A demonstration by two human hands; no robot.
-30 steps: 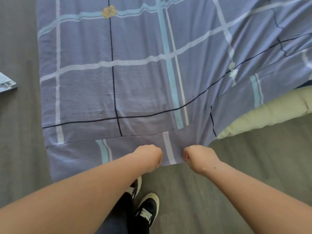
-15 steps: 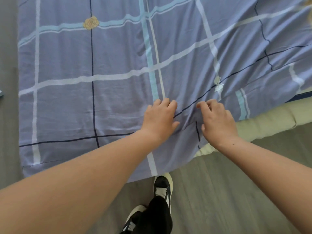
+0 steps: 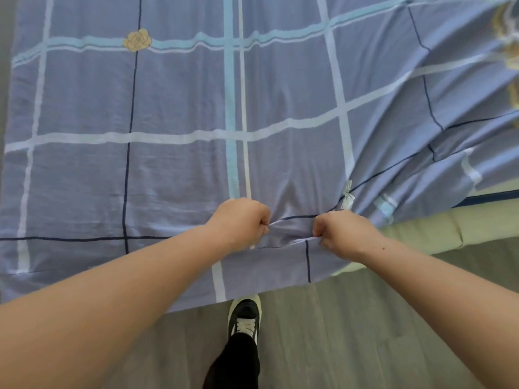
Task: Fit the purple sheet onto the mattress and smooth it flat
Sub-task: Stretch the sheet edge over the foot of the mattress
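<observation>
Mostly, the purple sheet (image 3: 179, 169) is seen spread over the mattress (image 3: 427, 234), filling the upper part of the view; it is marked with white and light-blue bands and thin dark lines that cross in a wide grid, and a yellow rose print (image 3: 137, 40) is set on one crossing near the top left. The left portion lies fairly flat, with only faint creases, while the right portion is gathered into long diagonal folds that run toward the hands. The near edge of the sheet hangs over the mattress side above the grey floor (image 3: 351, 332), and at the right a pale green strip of the mattress is left uncovered. The left hand (image 3: 238, 221) is closed into a fist on a bunch of the fabric, and the right hand (image 3: 344, 234) is closed on the fabric just beside it — a short ridge of cloth is pulled taut between the two. One black-and-white shoe (image 3: 244, 318) is seen on the floor below the hem. Compared with half a second earlier, when both hands were laid open and flat on the sheet with fingers spread, the hands are now clenched and drawn nearer the edge — and the folds at the right are drawn more sharply toward the grip.
</observation>
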